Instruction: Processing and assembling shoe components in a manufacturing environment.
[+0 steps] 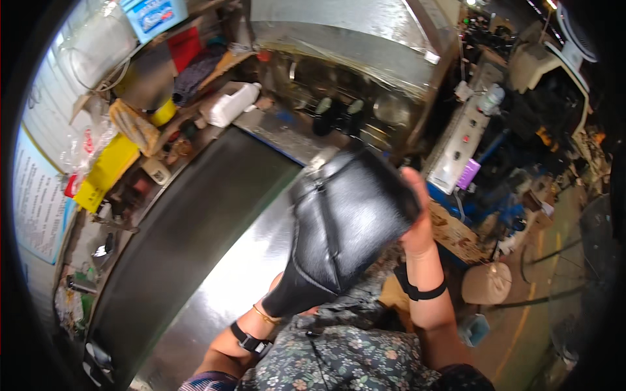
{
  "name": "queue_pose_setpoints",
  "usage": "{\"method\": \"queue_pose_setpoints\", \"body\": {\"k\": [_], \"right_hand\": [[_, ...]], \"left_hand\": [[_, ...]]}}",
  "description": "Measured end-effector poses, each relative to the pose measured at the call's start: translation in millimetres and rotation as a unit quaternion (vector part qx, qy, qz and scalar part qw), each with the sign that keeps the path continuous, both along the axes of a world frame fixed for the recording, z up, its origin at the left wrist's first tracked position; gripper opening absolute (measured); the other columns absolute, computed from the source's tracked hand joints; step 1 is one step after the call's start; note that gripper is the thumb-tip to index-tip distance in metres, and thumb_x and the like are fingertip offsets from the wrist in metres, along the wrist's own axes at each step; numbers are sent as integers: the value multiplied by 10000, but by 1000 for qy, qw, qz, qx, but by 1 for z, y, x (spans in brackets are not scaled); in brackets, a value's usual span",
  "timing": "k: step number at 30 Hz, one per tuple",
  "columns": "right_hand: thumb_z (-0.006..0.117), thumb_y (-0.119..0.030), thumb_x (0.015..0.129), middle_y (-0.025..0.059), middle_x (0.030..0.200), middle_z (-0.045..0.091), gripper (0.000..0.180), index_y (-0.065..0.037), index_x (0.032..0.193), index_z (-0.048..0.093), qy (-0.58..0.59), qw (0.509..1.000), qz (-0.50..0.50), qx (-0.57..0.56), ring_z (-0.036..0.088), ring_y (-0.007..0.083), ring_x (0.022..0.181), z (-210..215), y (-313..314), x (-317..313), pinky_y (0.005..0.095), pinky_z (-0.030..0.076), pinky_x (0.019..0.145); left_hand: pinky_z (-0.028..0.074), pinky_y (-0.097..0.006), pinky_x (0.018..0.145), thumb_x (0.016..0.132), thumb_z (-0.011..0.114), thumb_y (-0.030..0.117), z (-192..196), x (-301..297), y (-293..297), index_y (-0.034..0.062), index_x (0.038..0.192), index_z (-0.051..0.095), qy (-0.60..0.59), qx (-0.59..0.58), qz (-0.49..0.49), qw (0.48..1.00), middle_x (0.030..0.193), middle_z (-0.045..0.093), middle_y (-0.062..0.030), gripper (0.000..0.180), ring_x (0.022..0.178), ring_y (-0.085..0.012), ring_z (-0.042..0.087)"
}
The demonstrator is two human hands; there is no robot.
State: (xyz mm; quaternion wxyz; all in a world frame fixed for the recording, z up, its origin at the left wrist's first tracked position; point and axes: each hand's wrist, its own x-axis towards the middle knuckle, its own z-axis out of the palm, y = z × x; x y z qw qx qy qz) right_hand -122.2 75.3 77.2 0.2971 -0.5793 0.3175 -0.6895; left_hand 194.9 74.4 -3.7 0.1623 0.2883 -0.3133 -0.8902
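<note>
Steel worktop [215, 293]; hands gripping black leather piece [345, 228]

glossy black leather piece [345, 228], shiny metal table [241, 280].

Both hands hold a black leather shoe upper [345, 228] above the shiny metal desk [228, 287]. The right hand [417, 221] grips its right edge; the left hand [277, 303] is mostly hidden beneath its near end. A white plastic jug [229, 104] lies far left.
</note>
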Motion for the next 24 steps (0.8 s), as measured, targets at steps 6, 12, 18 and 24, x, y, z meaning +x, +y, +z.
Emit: {"method": "queue_pose_setpoints", "body": {"k": [6,12,18,24], "right_hand": [[854,-190,813,98,1323,610,682,-17,1395,542,240,952,-109,154,602,201,1194,36,66,-34,336,478,1022],[757,-206,914,169,1414,579,647,-21,1467,476,179,951,-4,253,571,241,1301,-21,54,-36,368,445,1073],[748,-168,908,196,1291,657,584,-40,1428,515,232,939,-27,253,654,291,1198,-25,51,-28,373,509,981],[756,-151,899,190,1293,661,512,-39,1366,579,247,939,-125,205,673,297,1156,-32,53,-23,360,521,952]], "left_hand": [[228,-460,1226,725,889,475,53,-114,-34,42,1593,250,-9,-624,35,781,1644,194,-282,1162,1547,-379,188],[254,-494,1214,686,925,374,35,-171,-39,32,1574,267,-95,-598,-11,796,1587,155,-415,1157,1520,-508,150],[259,-530,1209,748,877,285,25,-169,-32,-10,1511,323,-123,-633,26,763,1565,219,-401,988,1498,-533,188],[267,-551,1202,765,805,165,21,-180,-31,15,1470,368,-113,-651,59,749,1521,303,-386,843,1464,-553,240]]}}
